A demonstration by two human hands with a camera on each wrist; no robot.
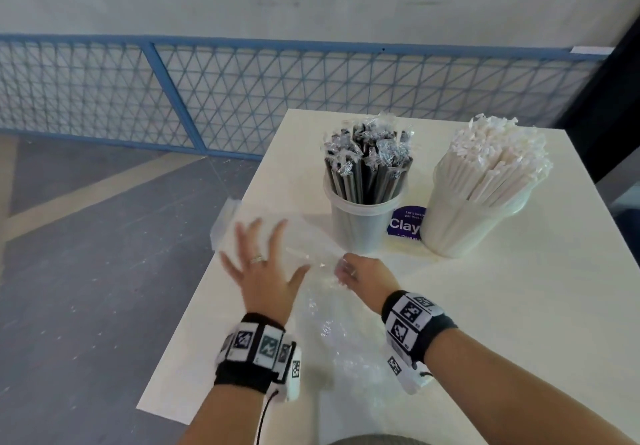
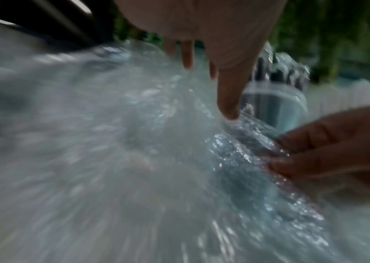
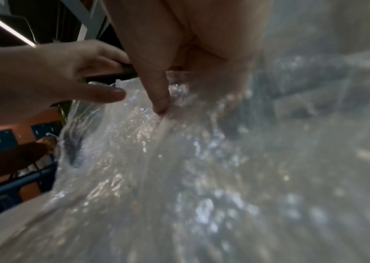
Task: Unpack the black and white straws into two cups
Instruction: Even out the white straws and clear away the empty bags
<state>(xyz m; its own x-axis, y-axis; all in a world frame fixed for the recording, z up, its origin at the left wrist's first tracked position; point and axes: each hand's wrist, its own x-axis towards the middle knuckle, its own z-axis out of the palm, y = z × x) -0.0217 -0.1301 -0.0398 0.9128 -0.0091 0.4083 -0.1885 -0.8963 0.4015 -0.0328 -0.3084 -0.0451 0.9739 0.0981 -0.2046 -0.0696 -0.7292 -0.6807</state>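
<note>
The left hand lies flat, fingers spread, on the clear bag. The right hand pinches it mid-frame. Both cups are full.

Wrapped black straws stand upright in the left clear cup; white straws lean packed in the right cup, just beside it on the counter.

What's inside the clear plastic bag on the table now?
One white straw shows through the clear plastic bag. Crinkled film and the right hand gripping it hide whether more remain.
</note>
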